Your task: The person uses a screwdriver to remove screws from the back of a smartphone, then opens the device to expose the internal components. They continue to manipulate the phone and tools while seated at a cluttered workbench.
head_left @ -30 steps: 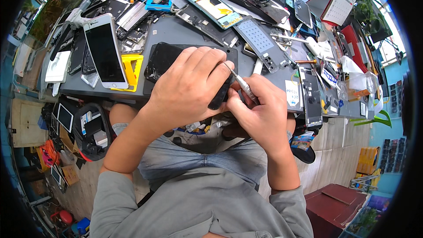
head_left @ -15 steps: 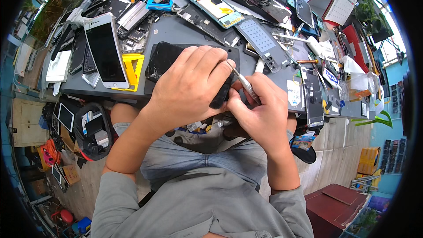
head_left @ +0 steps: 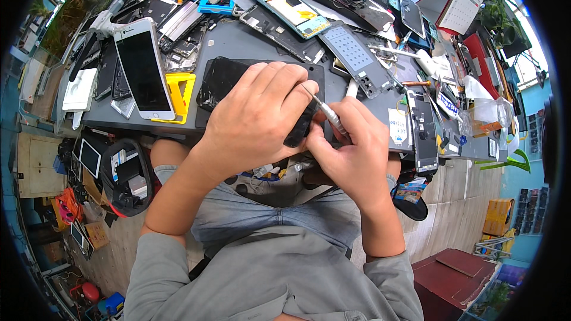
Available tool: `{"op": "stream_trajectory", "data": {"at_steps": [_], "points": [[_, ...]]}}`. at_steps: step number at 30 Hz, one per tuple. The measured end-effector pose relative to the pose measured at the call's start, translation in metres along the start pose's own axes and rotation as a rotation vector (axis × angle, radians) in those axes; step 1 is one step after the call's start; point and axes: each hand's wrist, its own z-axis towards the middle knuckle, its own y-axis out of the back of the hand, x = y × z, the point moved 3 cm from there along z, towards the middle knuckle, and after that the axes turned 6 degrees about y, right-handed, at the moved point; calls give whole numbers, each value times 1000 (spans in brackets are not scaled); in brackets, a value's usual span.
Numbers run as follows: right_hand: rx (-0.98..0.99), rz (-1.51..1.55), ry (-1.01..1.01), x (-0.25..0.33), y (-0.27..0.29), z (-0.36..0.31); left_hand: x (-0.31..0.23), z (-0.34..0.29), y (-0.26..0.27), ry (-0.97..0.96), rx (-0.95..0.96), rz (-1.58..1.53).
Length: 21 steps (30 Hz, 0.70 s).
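My left hand [head_left: 259, 113] is closed over a dark phone part [head_left: 297, 135], whose edge shows below the fingers; most of it is hidden. In my right hand [head_left: 351, 142], a slim silver-handled tool [head_left: 331, 117] is pinched between thumb and fingers. Its thin metal tip points up and left, close to my left fingertips; whether it touches the part is not clear. Beneath and beyond my left hand, a black phone [head_left: 217, 86] with a glossy, marked surface lies on the table, partly covered by the hand.
A white phone [head_left: 144, 71] leans on a yellow stand [head_left: 181, 92] at the left. Beyond my hands lie an opened blue-edged phone [head_left: 290, 9] and a grey phone panel [head_left: 354, 59]. Several phone parts crowd the right side. A bin [head_left: 124, 178] stands below the table's left edge.
Both hands keep nearly the same pose. The tool's tip has shifted very slightly to the left and down.
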Motion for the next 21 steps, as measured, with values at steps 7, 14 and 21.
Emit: {"op": "stream_trajectory", "data": {"at_steps": [7,14,21], "points": [[1,17,-46,-3,-1,-1,-1,0,0,-5,-15,14],[-5,17,23,-3,-2,1,1,0,0,3,-3,8],[-23,-120,154,-2,-3,-1,0,0,1,9,14,6]]}}
